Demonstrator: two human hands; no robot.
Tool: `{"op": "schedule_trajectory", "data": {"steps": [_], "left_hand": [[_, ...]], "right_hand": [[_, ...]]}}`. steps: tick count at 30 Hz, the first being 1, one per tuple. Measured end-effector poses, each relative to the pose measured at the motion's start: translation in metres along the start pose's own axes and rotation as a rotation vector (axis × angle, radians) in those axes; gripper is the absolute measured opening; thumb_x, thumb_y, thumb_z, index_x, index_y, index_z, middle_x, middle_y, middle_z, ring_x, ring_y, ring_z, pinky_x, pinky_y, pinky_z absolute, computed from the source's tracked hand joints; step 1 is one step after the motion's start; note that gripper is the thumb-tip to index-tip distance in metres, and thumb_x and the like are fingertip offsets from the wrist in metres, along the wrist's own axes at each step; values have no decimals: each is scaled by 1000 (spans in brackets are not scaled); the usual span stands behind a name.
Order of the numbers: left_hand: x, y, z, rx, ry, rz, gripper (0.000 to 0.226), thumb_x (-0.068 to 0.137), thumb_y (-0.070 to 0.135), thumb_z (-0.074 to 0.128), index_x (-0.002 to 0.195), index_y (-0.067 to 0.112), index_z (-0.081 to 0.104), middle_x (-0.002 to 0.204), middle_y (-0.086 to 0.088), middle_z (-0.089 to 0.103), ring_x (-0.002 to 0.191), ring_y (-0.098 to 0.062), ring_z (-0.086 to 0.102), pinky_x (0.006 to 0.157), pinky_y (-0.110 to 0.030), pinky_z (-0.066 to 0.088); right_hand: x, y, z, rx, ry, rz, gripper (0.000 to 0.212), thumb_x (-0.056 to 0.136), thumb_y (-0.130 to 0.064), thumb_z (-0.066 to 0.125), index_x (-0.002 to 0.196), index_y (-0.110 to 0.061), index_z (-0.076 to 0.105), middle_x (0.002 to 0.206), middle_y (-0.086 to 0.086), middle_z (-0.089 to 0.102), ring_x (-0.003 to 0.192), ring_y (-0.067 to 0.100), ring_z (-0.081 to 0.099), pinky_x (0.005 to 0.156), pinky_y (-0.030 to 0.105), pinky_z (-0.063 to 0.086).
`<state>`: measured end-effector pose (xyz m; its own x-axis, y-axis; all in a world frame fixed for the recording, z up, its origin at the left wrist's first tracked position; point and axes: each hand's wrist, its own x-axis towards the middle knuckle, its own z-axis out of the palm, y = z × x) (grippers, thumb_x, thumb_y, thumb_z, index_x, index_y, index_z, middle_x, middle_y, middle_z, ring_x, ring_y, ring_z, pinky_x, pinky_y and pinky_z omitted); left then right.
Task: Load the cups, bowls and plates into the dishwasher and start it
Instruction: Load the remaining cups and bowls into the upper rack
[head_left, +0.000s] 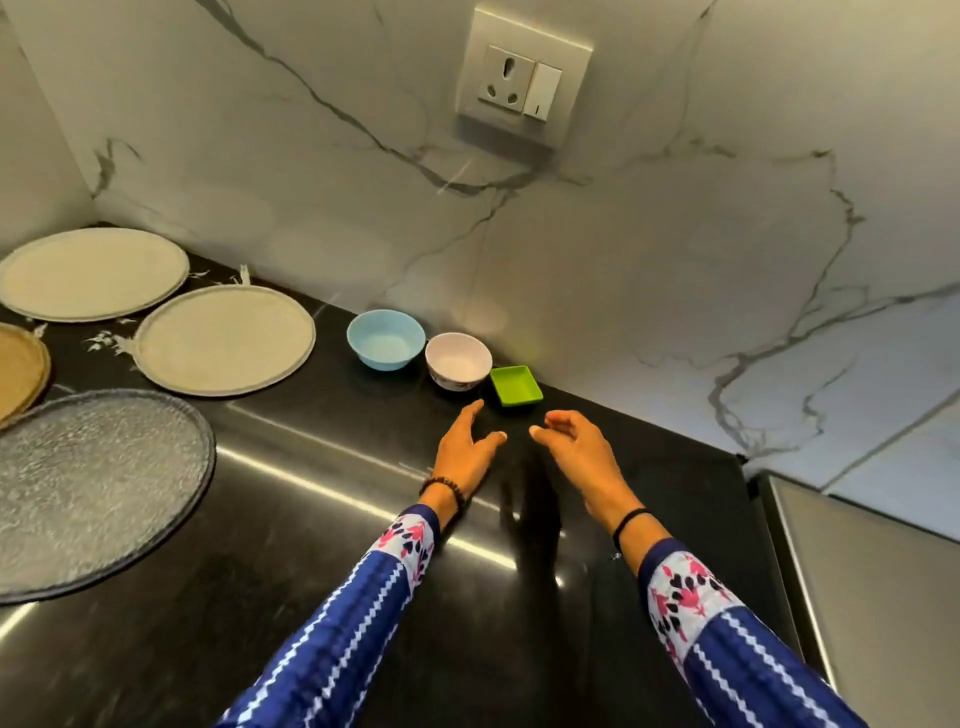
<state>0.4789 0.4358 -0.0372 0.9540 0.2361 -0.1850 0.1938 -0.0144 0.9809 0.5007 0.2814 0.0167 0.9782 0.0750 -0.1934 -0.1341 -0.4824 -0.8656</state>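
Observation:
A light blue bowl, a white patterned bowl and a small square green dish stand in a row against the marble wall. To the left lie two cream plates, a gold plate at the frame edge and a large textured glass plate. My left hand hovers open over the black counter just in front of the white bowl. Just to its right, my right hand is open, fingers relaxed, in front of the green dish. Both hold nothing. No dishwasher is in view.
The black glossy counter ends at a steel edge on the right. A wall socket with switch sits on the marble backsplash above the bowls.

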Motion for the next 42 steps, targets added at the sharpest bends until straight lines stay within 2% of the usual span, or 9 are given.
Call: {"op": "schedule_trajectory", "data": {"steps": [6,9,12,15,19,24,30,33,42], "left_hand": [[45,-1,16,-132,-37,-14,64,89,5,62,146,18,38,145,-2,45,132,-12,41,100,-19,33],[54,-2,20,-216,12,-36,58,89,0,60,143,14,44,139,-2,51,132,-14,45,105,-24,37],[57,-6,23,-270,61,-27,51,89,2,60,138,13,52,133,-2,58,126,-14,53,106,-28,41],[54,-3,24,-297,96,-24,43,91,8,62,134,12,55,126,-2,63,119,-12,57,99,-22,45],[44,6,24,-282,140,-44,38,89,20,68,125,9,62,113,-3,67,103,-9,62,73,-3,47],[16,-2,19,-132,142,-97,33,82,14,74,114,9,69,101,-6,72,92,-14,68,71,-11,51],[-44,-13,21,-54,-49,-141,40,78,2,74,117,3,64,72,0,69,77,-21,67,86,-43,57],[-78,-12,30,5,-168,-124,43,78,-2,70,119,7,62,66,6,66,73,-19,66,82,-45,58],[-180,3,88,99,-575,-135,32,82,0,68,112,13,68,80,-5,65,86,-24,71,74,-38,61]], "right_hand": [[58,2,10,146,-104,90,77,94,-18,66,157,-14,24,162,2,28,148,18,30,120,36,27],[75,7,17,143,-80,89,66,94,-18,64,153,-17,35,155,3,42,141,18,41,119,41,32],[73,10,22,173,-50,53,54,94,-13,64,146,-17,48,140,-1,57,127,13,53,107,28,41],[61,14,22,252,-49,45,54,94,-10,65,144,-17,48,136,-4,57,125,8,51,102,21,39],[31,26,21,320,-33,57,55,93,-11,66,144,-20,48,138,-8,55,129,6,46,105,24,36],[-18,44,14,426,-3,79,46,93,-14,67,137,-23,56,133,-9,61,124,5,55,98,21,43],[-90,65,-3,724,174,233,15,96,-10,62,106,-8,72,107,10,75,106,20,69,87,27,52],[-130,76,-16,818,227,271,15,96,-8,60,106,-4,70,107,13,73,97,17,71,78,24,55],[-248,122,-76,1050,300,354,32,89,-29,65,113,-10,68,106,9,71,104,18,66,86,27,55]]}}
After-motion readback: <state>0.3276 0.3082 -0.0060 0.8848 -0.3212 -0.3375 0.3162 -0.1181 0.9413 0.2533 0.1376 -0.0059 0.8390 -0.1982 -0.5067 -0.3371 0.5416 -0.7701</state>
